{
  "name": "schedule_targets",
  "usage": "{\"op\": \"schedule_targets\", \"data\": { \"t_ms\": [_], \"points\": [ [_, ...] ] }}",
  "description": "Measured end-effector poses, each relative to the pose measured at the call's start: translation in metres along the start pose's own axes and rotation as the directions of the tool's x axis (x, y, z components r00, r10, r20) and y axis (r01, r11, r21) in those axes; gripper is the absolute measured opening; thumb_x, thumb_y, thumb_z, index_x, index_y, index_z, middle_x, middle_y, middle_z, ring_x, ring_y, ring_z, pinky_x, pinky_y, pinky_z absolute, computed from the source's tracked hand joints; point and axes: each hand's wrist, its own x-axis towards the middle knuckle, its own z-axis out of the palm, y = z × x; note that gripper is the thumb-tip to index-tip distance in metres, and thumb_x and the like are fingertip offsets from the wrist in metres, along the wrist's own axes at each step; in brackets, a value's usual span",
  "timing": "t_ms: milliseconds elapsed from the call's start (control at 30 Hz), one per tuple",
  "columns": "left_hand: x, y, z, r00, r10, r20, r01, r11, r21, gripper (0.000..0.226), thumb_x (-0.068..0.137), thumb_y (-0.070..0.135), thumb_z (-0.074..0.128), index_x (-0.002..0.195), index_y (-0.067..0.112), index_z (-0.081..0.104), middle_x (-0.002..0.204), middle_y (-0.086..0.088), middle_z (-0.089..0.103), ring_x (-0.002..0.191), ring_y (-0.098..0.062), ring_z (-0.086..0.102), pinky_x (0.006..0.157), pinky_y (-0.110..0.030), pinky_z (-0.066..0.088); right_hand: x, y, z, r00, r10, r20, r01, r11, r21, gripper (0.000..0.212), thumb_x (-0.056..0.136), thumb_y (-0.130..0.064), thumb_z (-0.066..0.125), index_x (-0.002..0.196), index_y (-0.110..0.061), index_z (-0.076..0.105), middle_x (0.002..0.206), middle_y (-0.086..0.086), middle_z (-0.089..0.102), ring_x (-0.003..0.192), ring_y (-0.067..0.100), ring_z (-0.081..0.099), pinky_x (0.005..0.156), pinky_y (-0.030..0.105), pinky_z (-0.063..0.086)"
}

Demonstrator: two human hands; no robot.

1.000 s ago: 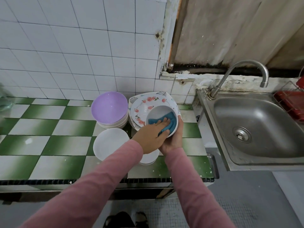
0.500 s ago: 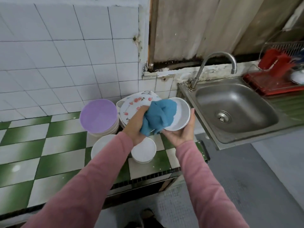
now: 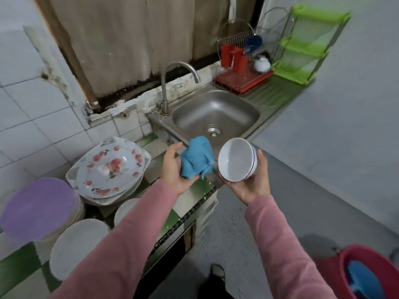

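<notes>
White ceramic bowl with a thin blue band (image 3: 236,160) rests cupped in the right hand (image 3: 251,185), its mouth tilted leftward toward the crumpled blue cloth (image 3: 196,157) just beside it, which the left hand (image 3: 172,169) grips.

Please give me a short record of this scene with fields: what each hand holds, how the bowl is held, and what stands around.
left hand: holds a crumpled blue cloth, apart from the bowl
right hand: holds a white bowl from below
bowl pose: tilted, opening toward the camera, inside empty
sink: steel, behind both hands, nothing in it
counter, left: flowered plates, purple plate on a stack
beyond the sink: red dish rack, green shelf
floor: red bucket
</notes>
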Motion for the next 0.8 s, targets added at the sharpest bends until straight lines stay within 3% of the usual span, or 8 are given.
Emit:
{"op": "schedule_targets", "data": {
  "t_ms": [100, 200, 333, 467, 633, 800],
  "points": [
    [0.020, -0.027, 0.033, 0.997, -0.064, 0.051, 0.063, 0.998, 0.017, 0.047, 0.092, 0.032, 0.038, 0.126, 0.004, 0.055, 0.125, -0.021, 0.059, 0.117, -0.037, 0.056, 0.109, -0.048, 0.038, -0.008, -0.041, -0.023, 0.995, -0.102, -0.012, 0.102, 0.995, -0.005, 0.045, 0.083, -0.052, 0.065, 0.112, -0.019, 0.073, 0.119, 0.013, 0.068, 0.108, 0.034, 0.065, 0.091, 0.049, 0.052],
    [0.046, -0.055, 0.072, 0.984, -0.146, 0.105, 0.141, 0.988, 0.058, 0.052, 0.094, 0.024, 0.028, 0.131, -0.004, 0.050, 0.137, -0.025, 0.053, 0.130, -0.040, 0.046, 0.110, -0.051, 0.035, -0.009, -0.087, -0.049, 0.986, -0.164, -0.039, 0.165, 0.986, 0.019, 0.033, 0.086, -0.046, 0.060, 0.094, -0.020, 0.080, 0.114, 0.011, 0.068, 0.104, 0.031, 0.065, 0.091, 0.045, 0.050],
    [0.093, -0.092, 0.133, 0.954, -0.218, 0.208, 0.200, 0.974, 0.103, 0.053, 0.087, 0.009, 0.037, 0.138, -0.004, 0.043, 0.139, -0.025, 0.052, 0.126, -0.040, 0.052, 0.108, -0.052, 0.039, 0.007, -0.155, -0.083, 0.973, -0.221, -0.062, 0.223, 0.975, 0.018, 0.038, 0.087, -0.044, 0.058, 0.112, -0.019, 0.071, 0.119, 0.012, 0.066, 0.105, 0.030, 0.065, 0.091, 0.042, 0.048],
    [0.146, -0.131, 0.197, 0.913, -0.228, 0.338, 0.189, 0.971, 0.144, 0.043, 0.087, 0.004, 0.045, 0.130, -0.004, 0.049, 0.123, -0.023, 0.065, 0.108, -0.034, 0.067, 0.096, -0.046, 0.053, 0.030, -0.235, -0.115, 0.953, -0.280, -0.114, 0.271, 0.959, -0.088, 0.054, 0.089, -0.046, 0.060, 0.136, -0.018, 0.057, 0.133, 0.012, 0.061, 0.118, 0.031, 0.060, 0.086, 0.040, 0.050],
    [0.209, -0.173, 0.272, 0.908, -0.174, 0.381, 0.123, 0.981, 0.153, 0.040, 0.088, 0.014, 0.051, 0.127, 0.004, 0.055, 0.115, -0.013, 0.070, 0.103, -0.023, 0.070, 0.093, -0.037, 0.055, 0.051, -0.327, -0.144, 0.942, -0.314, -0.123, 0.287, 0.938, -0.197, 0.052, 0.085, -0.048, 0.061, 0.129, -0.020, 0.062, 0.117, 0.009, 0.066, 0.102, 0.025, 0.063, 0.071, 0.035, 0.058],
    [0.267, -0.196, 0.320, 0.891, -0.118, 0.438, -0.033, 0.946, 0.322, 0.034, 0.089, 0.020, 0.056, 0.121, 0.010, 0.060, 0.120, -0.008, 0.069, 0.108, -0.019, 0.067, 0.094, -0.033, 0.054, 0.089, -0.386, -0.163, 0.943, -0.317, -0.103, 0.278, 0.919, -0.280, 0.056, 0.087, -0.049, 0.066, 0.134, -0.019, 0.060, 0.125, 0.010, 0.065, 0.104, 0.021, 0.061, 0.075, 0.034, 0.056]
  ]
}}
